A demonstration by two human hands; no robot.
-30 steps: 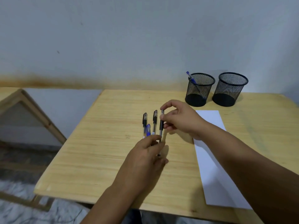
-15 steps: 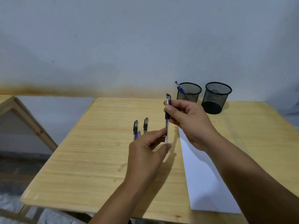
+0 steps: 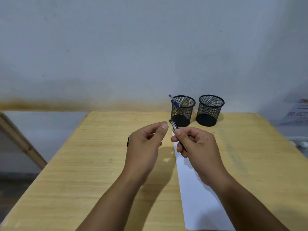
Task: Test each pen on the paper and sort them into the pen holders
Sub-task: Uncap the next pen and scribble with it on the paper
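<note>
My right hand (image 3: 198,147) grips a black pen (image 3: 173,126) above the near left corner of the white paper (image 3: 196,194); the capped end points up and left. The curled thumb and forefinger of my left hand (image 3: 145,147) sit just beside that cap, with a small gap showing and nothing in them. Two black mesh pen holders stand at the back of the wooden table (image 3: 83,172). The left holder (image 3: 183,112) has a blue pen (image 3: 173,101) leaning in it. The right holder (image 3: 210,110) looks empty. Another black pen (image 3: 128,140) peeks out from behind my left hand.
A grey wall runs behind the table. At the left, a slanted wooden frame (image 3: 21,140) stands beside the table. A sheet with writing (image 3: 298,114) lies off the far right. Bare tabletop lies to the left and right of my arms.
The black pen has tipped from upright to slanted in my right hand. My left hand has let go of its lower end and risen to the cap. The view shifted right.
</note>
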